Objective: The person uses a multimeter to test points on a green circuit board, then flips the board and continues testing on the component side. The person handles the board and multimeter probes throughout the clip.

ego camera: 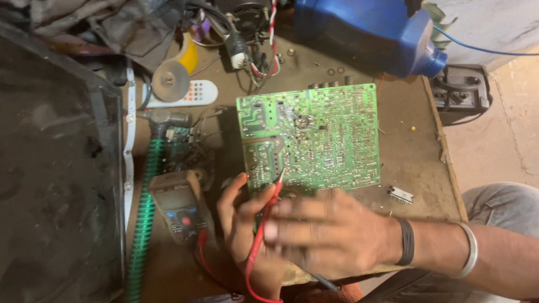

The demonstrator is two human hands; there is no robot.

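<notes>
Fingers of the left hand (245, 228) are curled around a red probe (272, 200), gripped like a pen so that its tip is pressed against the lower edge of the green circuit board (310, 138), at about eleven o'clock from the knuckles. From the probe a red lead (252, 270) is looped down past the wrist. The right hand (329, 234) is blurred by motion; its fingers are spread loosely across the left hand, and whether anything is gripped by them cannot be told. A black band and a metal bangle are worn on that forearm.

At nine o'clock from the hands a multimeter (180, 208) is laid face up, apparently so that its display can be read while the probe is held. Beyond it a green coiled hose (143, 234) is stretched along the edge of a dark screen panel (30, 166). A black chip (400, 193) lies at two o'clock from the right hand, near the table's (412, 152) right edge. At twelve o'clock, past the board, a blue jug (369, 22) and tangled wires crowd the far edge. Bare tabletop shows only right of the board and just below the meter.
</notes>
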